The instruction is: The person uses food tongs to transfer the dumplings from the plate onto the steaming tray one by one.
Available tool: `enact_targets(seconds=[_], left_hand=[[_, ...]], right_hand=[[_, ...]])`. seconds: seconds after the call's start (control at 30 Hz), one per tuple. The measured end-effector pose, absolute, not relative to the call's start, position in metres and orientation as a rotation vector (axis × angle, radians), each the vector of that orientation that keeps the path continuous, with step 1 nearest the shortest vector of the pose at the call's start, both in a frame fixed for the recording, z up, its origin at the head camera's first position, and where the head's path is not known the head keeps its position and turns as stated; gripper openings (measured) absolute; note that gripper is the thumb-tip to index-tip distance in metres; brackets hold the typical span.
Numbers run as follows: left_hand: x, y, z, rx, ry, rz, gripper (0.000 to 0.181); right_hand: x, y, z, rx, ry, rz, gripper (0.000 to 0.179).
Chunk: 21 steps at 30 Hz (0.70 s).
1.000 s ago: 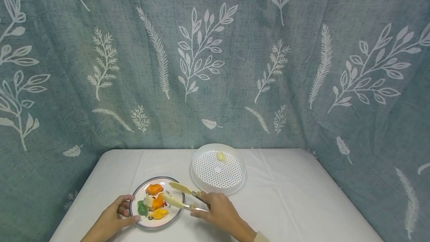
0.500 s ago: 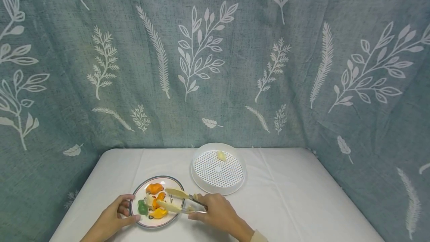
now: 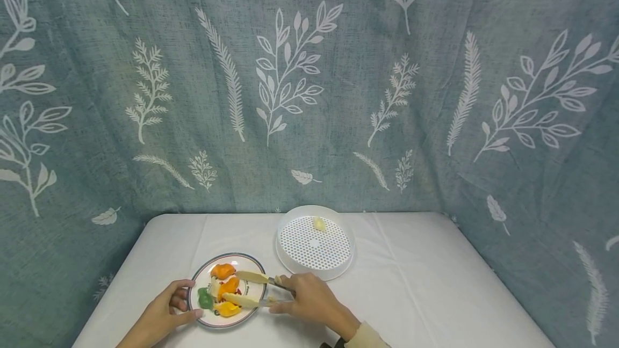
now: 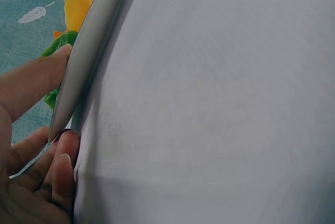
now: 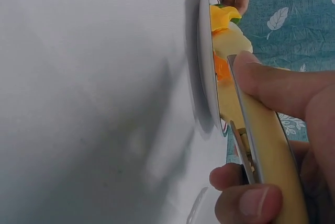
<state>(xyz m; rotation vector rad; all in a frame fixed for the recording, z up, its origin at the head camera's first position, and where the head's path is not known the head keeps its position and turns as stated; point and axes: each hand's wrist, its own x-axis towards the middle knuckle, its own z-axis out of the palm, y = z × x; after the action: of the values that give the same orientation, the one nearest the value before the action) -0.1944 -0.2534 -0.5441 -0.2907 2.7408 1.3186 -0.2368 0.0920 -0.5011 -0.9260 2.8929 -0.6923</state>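
My left hand [image 3: 166, 307] pinches the near-left rim of a round white plate [image 3: 220, 326] with dark edge lines, thumb on top and fingers underneath. Tongs with pale yellow tips [image 3: 251, 277] are gripped in my right hand [image 3: 314, 299], spread apart over the plate. Their tips reach on either side of an orange, folded, dumpling-like piece [image 3: 229, 287] in the middle. Around it lie another orange piece [image 3: 222, 271], a yellow piece [image 3: 227, 309], a green piece [image 3: 205, 298] and a whitish piece [image 3: 214, 287], partly hidden.
Behind and right of the plate stands a round white basket with a perforated floor [image 3: 314, 243]; a pale yellow piece [image 3: 319, 224] lies at its far side. A white cloth covers the table [image 3: 411, 283]. Teal leaf-patterned curtains [image 3: 309, 95] hang behind and at both sides.
My right hand has moved the tongs slightly left and down, bringing the tips in around the middle orange piece. The left hand stays on the plate rim.
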Motion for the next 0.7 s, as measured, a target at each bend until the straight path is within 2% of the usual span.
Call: enact_targets(seconds=[0.33, 0.7], left_hand=[[-0.194, -0.255, -0.545, -0.257, 2.758, 1.325, 0.092], [-0.194, -0.255, -0.547, -0.272, 2.765, 1.315, 0.094]], right_hand=[[-0.234, 0.095, -0.501, -1.022, 2.895, -0.725, 0.058], [-0.233, 0.104, -0.502, -1.007, 2.948, -0.758, 0.057]])
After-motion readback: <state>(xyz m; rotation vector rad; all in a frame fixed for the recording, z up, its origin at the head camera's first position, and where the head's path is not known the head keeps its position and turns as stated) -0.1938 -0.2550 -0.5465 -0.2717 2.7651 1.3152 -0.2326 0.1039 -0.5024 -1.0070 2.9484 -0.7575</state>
